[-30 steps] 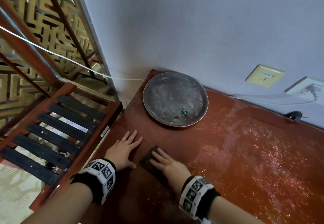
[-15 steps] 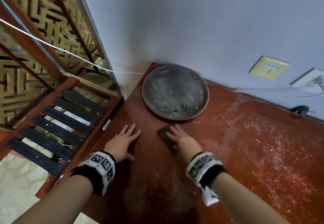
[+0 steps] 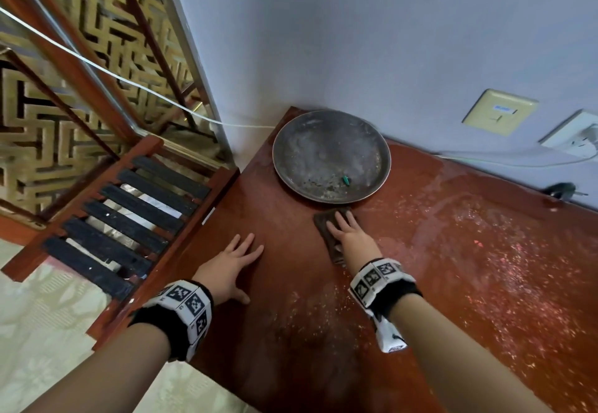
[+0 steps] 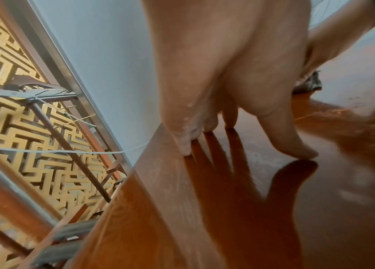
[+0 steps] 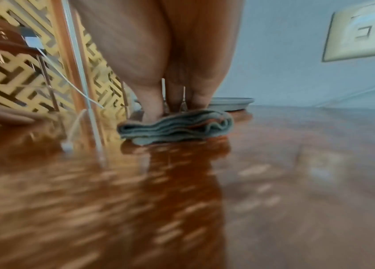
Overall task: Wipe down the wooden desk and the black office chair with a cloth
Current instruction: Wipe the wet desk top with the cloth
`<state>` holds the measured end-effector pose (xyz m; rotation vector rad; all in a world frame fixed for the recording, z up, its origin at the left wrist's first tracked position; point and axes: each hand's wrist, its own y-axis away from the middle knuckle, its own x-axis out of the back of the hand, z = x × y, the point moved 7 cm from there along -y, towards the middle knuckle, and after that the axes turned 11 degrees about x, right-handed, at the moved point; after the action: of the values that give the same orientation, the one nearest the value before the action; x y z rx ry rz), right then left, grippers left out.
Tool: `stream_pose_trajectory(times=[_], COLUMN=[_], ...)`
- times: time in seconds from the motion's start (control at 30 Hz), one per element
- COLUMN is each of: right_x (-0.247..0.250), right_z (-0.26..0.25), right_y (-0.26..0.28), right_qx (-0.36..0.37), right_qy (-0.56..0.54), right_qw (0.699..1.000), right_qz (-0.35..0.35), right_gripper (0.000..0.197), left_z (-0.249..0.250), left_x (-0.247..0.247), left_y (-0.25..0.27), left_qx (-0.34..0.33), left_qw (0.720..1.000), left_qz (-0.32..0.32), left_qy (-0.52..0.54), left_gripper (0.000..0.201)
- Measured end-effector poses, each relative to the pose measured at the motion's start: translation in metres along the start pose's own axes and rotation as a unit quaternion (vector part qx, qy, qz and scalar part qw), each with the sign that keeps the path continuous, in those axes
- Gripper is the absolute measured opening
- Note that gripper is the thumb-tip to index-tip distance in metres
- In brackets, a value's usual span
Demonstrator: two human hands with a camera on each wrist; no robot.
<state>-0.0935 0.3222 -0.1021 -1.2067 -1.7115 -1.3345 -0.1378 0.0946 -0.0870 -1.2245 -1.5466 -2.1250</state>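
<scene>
Folded cloth [image 3: 330, 228] lies on the wooden desk [image 3: 453, 283] under the flat, pressing right hand [image 3: 351, 239], long axis running from wrist toward the round metal tray [image 3: 330, 157] it touches; left hand [image 3: 226, 268] nearby, spread flat on bare wood, holding nothing.

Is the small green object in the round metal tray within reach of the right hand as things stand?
Probably yes: the right hand presses the cloth just short of the tray, and nothing stands between it and the green object.
</scene>
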Motion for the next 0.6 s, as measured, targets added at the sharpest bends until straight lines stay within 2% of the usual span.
stream_pose_trajectory(times=[0.03, 0.13, 0.17, 0.23, 0.37, 0.43, 0.5, 0.6], right_x=[-0.008, -0.042, -0.05, -0.045, -0.014, -0.015, -0.03, -0.06], right_z=[-0.02, -0.112, -0.128, -0.119, -0.047, -0.048, -0.089, -0.167], right_y=[0.004, 0.027, 0.034, 0.032, 0.03, 0.04, 0.05, 0.071], right_qx=[0.02, 0.177, 0.211, 0.194, 0.022, -0.02, 0.016, 0.163], right_qy=[0.005, 0.027, 0.032, 0.034, 0.024, 0.024, 0.039, 0.043], right_qw=[1.0, 0.982, 0.975, 0.977, 0.998, 0.999, 0.998, 0.984], right_qz=[-0.005, -0.051, -0.066, -0.077, -0.051, -0.036, -0.04, -0.051], right_gripper=[0.062, 0.058, 0.057, 0.057, 0.06, 0.059, 0.058, 0.053], left_z=[0.0, 0.0, -0.002, -0.005, -0.016, -0.02, -0.022, -0.022], left_x=[-0.003, -0.014, -0.019, -0.026, -0.038, -0.042, -0.044, -0.044], left_y=[0.003, 0.012, 0.016, 0.024, 0.038, 0.043, 0.045, 0.046], left_qx=[-0.003, -0.012, -0.016, -0.023, -0.026, -0.028, -0.03, -0.036], left_qw=[1.0, 1.0, 1.0, 1.0, 0.999, 0.999, 0.999, 0.999], left_qz=[0.001, 0.001, 0.0, -0.005, -0.004, 0.006, 0.017, 0.033], left_qy=[-0.001, -0.009, -0.012, -0.019, -0.031, -0.021, -0.014, -0.011], left_gripper=[0.107, 0.108, 0.108, 0.109, 0.108, 0.106, 0.103, 0.1])
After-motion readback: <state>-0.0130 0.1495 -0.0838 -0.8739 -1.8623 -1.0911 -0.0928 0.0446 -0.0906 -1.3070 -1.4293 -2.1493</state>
